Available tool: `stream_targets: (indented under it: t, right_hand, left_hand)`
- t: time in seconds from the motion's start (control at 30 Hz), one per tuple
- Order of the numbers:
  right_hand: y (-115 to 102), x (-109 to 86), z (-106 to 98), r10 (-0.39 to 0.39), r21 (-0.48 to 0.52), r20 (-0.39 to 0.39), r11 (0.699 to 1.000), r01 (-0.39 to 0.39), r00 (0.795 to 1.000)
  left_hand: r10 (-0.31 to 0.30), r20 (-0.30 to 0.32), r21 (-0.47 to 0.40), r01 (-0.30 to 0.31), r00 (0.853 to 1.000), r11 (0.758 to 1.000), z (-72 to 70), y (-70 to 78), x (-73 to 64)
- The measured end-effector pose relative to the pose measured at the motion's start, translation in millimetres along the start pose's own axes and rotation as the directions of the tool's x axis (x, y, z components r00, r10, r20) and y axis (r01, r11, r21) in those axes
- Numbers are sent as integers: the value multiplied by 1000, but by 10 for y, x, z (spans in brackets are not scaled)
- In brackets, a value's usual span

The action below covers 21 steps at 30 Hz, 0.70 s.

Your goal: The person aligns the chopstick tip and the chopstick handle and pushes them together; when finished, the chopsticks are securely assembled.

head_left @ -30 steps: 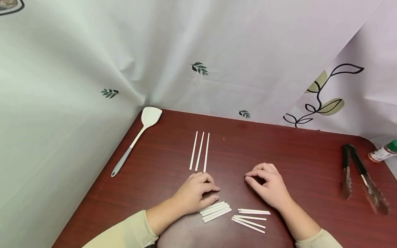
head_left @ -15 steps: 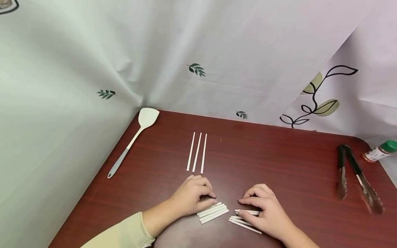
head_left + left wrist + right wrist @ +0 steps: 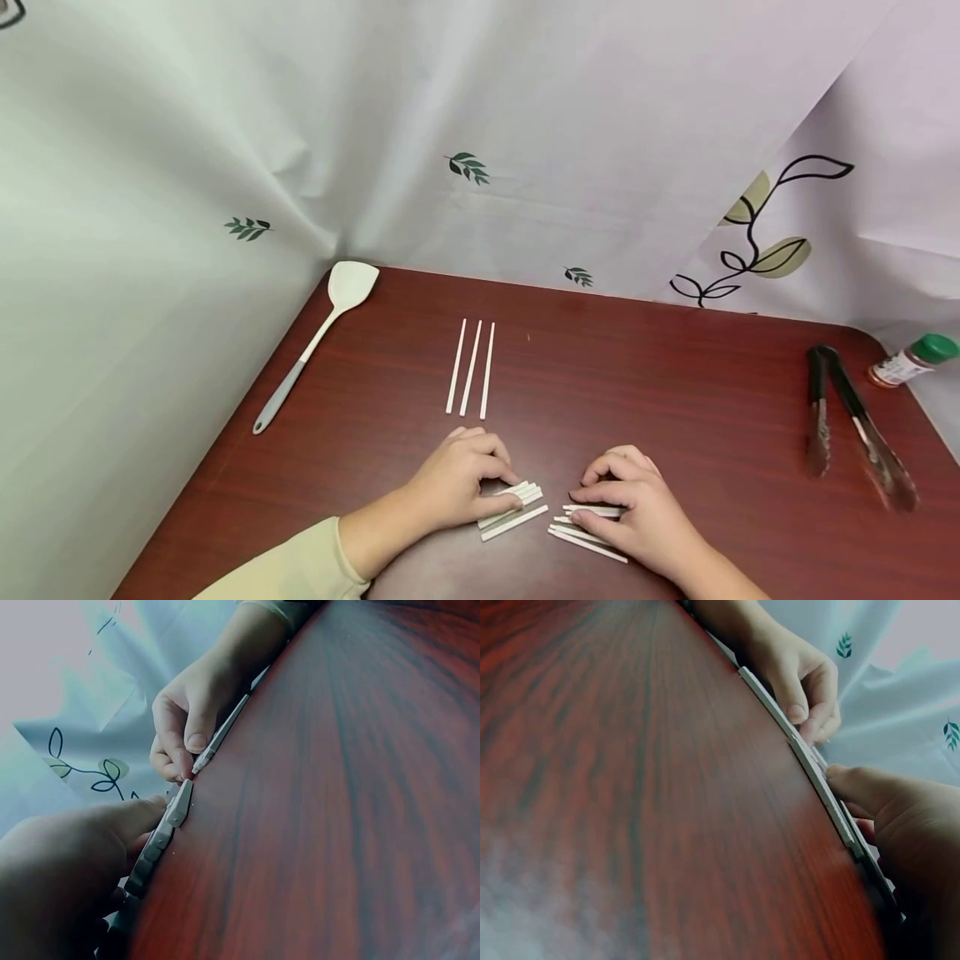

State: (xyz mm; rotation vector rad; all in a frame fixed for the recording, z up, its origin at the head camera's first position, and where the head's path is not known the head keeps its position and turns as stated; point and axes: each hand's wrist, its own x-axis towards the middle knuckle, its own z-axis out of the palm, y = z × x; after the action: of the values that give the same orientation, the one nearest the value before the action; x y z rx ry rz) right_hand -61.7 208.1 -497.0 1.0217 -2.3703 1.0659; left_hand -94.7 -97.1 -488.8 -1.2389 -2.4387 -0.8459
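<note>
Left hand (image 3: 459, 482)'s pinching white sticks (image 3: 532, 492) at bottom center, can't tell if the right hand (image 3: 647, 517) grips any, and uneven squeezing could fan them apart.

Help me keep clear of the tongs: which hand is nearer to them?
The right hand. It is at the right group of white sticks, with the tongs off to its right; the left hand is farther left, at the other group.
</note>
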Motion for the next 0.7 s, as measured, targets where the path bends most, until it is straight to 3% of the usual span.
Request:
stream_targets:
  t: [0.17,0.37,0.47,0.7]
  right_hand:
    - [-18,4,9,-8,1,0,1000,8,1000]
    - [-42,-5,15,4,-6,4,1000,-4,1000]
    - [-45,-3,19,-1,-10,-3,1000,1,1000]
    - [-58,14,23,10,-7,13,1000,-10,1000]
  left_hand:
    - [-101,57,-66,104,993,992,1,24,-4]
    - [-237,128,-131,253,963,959,-11,85,20]
    - [-258,128,-144,276,958,950,-9,106,28]
    - [-248,81,-145,257,965,955,-11,111,38]
